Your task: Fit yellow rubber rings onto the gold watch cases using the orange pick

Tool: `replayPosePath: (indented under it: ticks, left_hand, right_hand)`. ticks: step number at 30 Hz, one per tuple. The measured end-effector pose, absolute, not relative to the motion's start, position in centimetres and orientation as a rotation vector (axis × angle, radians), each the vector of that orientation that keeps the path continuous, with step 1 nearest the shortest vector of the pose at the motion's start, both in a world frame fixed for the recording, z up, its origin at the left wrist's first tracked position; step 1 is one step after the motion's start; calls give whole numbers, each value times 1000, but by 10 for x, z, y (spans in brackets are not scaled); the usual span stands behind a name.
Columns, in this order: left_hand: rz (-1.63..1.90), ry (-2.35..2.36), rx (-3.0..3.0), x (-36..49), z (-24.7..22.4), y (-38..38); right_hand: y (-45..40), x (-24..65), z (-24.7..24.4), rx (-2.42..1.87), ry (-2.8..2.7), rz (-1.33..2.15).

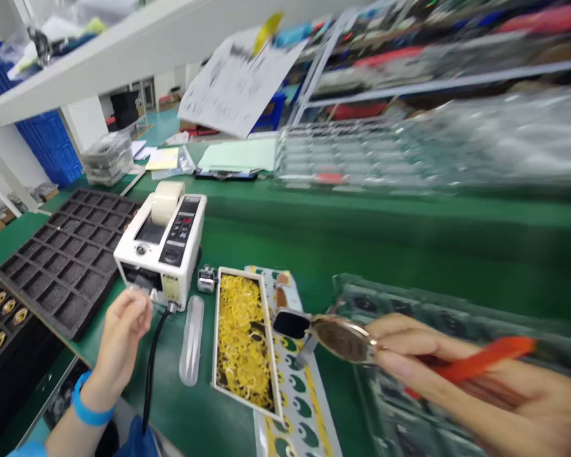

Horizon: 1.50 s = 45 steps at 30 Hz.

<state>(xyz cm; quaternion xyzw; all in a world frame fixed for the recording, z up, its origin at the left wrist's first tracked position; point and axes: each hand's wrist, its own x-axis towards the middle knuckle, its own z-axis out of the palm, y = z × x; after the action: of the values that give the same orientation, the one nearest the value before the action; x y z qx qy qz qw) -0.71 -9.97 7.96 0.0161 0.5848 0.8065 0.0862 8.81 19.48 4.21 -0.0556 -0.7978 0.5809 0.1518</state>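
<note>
Reaching toward the front of the white tape dispenser (162, 244), the left hand (121, 339) is seen with its fingers curled loosely, the fingertips just beside the dispenser's outlet slot — whether a strip of tape is pinched there cannot be told. A blue wristband (88, 406) is worn on that wrist. A roll of pale tape (167, 200) is seated on top of the dispenser, and a black cable (151, 374) is led away from its front.

The right hand (480, 381) is closed around a small oval metal part (345, 339), gripped between thumb and fingers and held above the green table (361, 235); an orange tool (485, 358) is held in the same hand — its form is blurred.

Between the hands a white tray of yellow rings (242, 339) is set on the table, with a clear plastic tube (191, 339) just beside its left wall. A black compartment tray (66, 254) is laid to the left of the dispenser.
</note>
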Motion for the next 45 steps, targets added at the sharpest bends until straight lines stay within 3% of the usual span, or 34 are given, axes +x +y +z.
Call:
replayPosePath:
  ticks: [7,15,25,38,45]
  left_hand:
    - [2211,1885,335,-19,117,-89]
    - [1986,1900,407,-56,145,-71]
    - [1857,1912,521,-31,141,-61]
    - [1684,2464,683,-42,137,-85]
    - [1597,1923,870,-15,120,-32]
  right_hand:
    - [184,87,77,-310,-2234,1753]
    - [181,86,85,-271,-2213,1787]
    - [180,103,79,-434,-2022,2036]
    - [190,113,61,-577,-2005,2104]
    - [174,112,62,-573,-1815,2369]
